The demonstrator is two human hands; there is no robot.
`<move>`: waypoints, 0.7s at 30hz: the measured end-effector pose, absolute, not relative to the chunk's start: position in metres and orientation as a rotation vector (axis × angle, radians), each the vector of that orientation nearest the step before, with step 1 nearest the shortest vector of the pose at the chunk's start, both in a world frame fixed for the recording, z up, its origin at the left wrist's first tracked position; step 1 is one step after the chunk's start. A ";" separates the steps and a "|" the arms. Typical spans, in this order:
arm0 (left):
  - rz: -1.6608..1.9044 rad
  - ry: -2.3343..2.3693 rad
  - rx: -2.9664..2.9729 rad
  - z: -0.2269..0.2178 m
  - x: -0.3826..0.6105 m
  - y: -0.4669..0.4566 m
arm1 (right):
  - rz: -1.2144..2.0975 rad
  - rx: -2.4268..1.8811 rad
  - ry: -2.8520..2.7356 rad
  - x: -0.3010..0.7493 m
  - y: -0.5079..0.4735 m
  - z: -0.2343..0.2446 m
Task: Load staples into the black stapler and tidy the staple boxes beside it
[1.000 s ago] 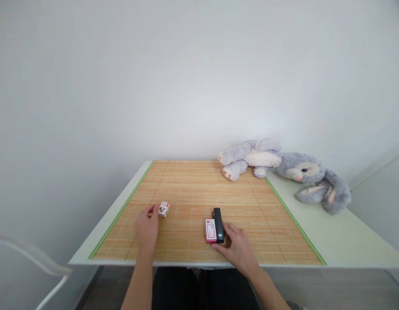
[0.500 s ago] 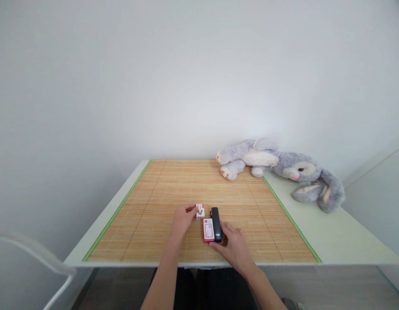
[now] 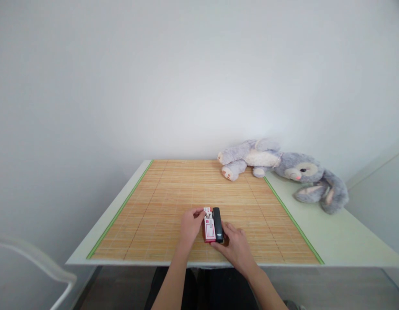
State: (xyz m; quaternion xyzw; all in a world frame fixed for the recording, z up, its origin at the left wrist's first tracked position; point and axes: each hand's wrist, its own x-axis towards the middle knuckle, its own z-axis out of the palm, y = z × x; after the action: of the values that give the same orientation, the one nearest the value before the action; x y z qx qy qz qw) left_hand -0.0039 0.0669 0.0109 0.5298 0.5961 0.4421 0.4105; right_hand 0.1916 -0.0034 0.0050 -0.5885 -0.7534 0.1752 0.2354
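Observation:
My left hand (image 3: 190,226) pinches a small white box (image 3: 207,211) with a dark picture and red marks, partly covered by the fingertips. It sits against the far end of a red-and-white box (image 3: 210,229). Along the right side of both boxes lies a black stapler (image 3: 218,224), pointing away from me. My right hand (image 3: 235,246) is closed about the near right corner of this group. Its fingers rest on the stapler's right side, and its thumb reaches the near end of the red-and-white box.
Everything lies on a bamboo mat (image 3: 173,189) with green edging, spread over a pale table (image 3: 335,241). A grey plush rabbit (image 3: 267,159) lies on its side at the back right, by the wall. A white curved bar (image 3: 34,258) shows at lower left.
My left hand has moved right with the small white box, bringing it in beside the stapler at the far end of the red-and-white box. My right hand has stayed in place.

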 end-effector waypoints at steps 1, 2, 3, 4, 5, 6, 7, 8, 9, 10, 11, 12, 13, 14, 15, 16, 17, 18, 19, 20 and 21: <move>1.140 1.526 1.320 0.011 -0.002 0.061 | 0.485 -1.615 -2.065 0.192 -0.004 0.006; 1.167 1.557 1.303 0.010 0.002 0.054 | 0.488 -1.616 -2.061 0.191 -0.005 0.007; 1.192 1.582 1.279 0.009 0.006 0.046 | 0.492 -1.617 -2.056 0.191 -0.005 0.008; 1.206 1.591 1.256 0.007 0.012 0.038 | 0.497 -1.621 -2.050 0.190 -0.006 0.009; 1.208 1.576 1.237 0.004 0.018 0.030 | 0.506 -1.625 -2.046 0.189 -0.006 0.010; 1.203 1.542 1.220 0.002 0.024 0.024 | 0.518 -1.628 -2.044 0.188 -0.006 0.011; 1.195 1.511 1.213 -0.001 0.031 0.018 | 0.531 -1.629 -2.044 0.187 -0.005 0.013; 1.188 1.495 1.211 -0.003 0.037 0.013 | 0.548 -1.629 -2.044 0.186 -0.004 0.014; 1.183 1.492 1.213 -0.005 0.043 0.010 | 0.566 -1.625 -2.043 0.186 -0.003 0.015; 1.182 1.506 1.217 -0.006 0.048 0.008 | 0.586 -1.618 -2.041 0.187 -0.002 0.017; 1.182 1.525 1.220 -0.006 0.054 0.007 | 0.608 -1.608 -2.035 0.189 -0.001 0.018; 1.181 1.535 1.222 -0.007 0.059 0.007 | 0.632 -1.595 -2.025 0.192 0.001 0.020; 1.176 1.534 1.227 -0.007 0.065 0.008 | 0.661 -1.579 -2.013 0.197 0.002 0.021; 1.168 1.527 1.231 -0.007 0.072 0.008 | 0.690 -1.561 -1.997 0.203 0.003 0.022; 1.155 1.516 1.236 -0.007 0.081 0.009 | 0.716 -1.543 -1.980 0.211 0.004 0.023; 1.139 1.500 1.241 -0.008 0.090 0.009 | 0.737 -1.528 -1.964 0.221 0.005 0.024; 1.119 1.482 1.241 -0.008 0.102 0.009 | 0.751 -1.518 -1.951 0.233 0.005 0.024; 1.097 1.461 1.235 -0.008 0.115 0.010 | 0.757 -1.517 -1.942 0.246 0.006 0.024; 1.081 1.435 1.226 -0.008 0.129 0.010 | 0.756 -1.524 -1.938 0.260 0.006 0.024; 1.062 1.409 1.213 -0.009 0.143 0.010 | 0.757 -1.540 -1.938 0.274 0.006 0.024; 1.050 1.381 1.195 -0.010 0.158 0.010 | 0.760 -1.570 -1.929 0.289 0.006 0.024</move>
State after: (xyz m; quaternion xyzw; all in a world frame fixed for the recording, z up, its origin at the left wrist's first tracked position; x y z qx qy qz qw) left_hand 0.1584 0.0104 -0.0097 0.4929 0.5696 0.4332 0.4950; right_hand 0.2892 0.0062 0.0241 -0.5818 -0.7146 0.2817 0.2673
